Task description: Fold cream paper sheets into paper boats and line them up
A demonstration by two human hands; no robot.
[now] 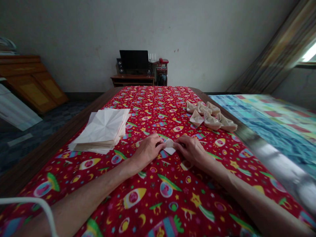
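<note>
A small folded piece of white paper (169,146) lies on the red patterned tablecloth (158,194) between my two hands. My left hand (147,150) pinches its left side with closed fingers. My right hand (192,149) pinches its right side, fingers closed as well. Both forearms rest on the cloth. A stack of creased white paper sheets (102,130) sits to the left of my left hand. Several finished folded paper boats (211,117) lie in a group at the right, beyond my right hand.
The table's wooden edge (37,161) runs along the left. A bed with a blue patterned cover (269,121) lies at the right. A low desk with a monitor and speakers (138,67) stands against the far wall. A white cable (37,205) crosses the bottom left.
</note>
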